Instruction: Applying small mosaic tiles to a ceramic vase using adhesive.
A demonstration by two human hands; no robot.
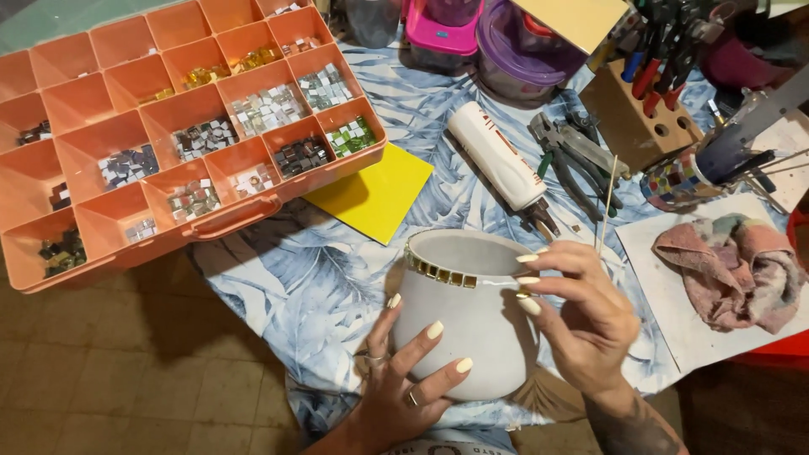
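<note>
Left hand point(403, 383) cupped the white pot point(466, 316) from below, fingers spread. Right hand point(581, 316) pinched a small gold tile point(523, 295) against the pot's rim, beside the gold tile row point(438, 271).

Both hands carry long, pale cream nails; the left hand point(396, 383), below the white pot point(468, 324), wears 2 rings, while the right hand point(586, 320), right of it, has a dark forearm tattoo.

Craft workshop, tile organiser point(168, 135), pliers point(573, 160)
</note>
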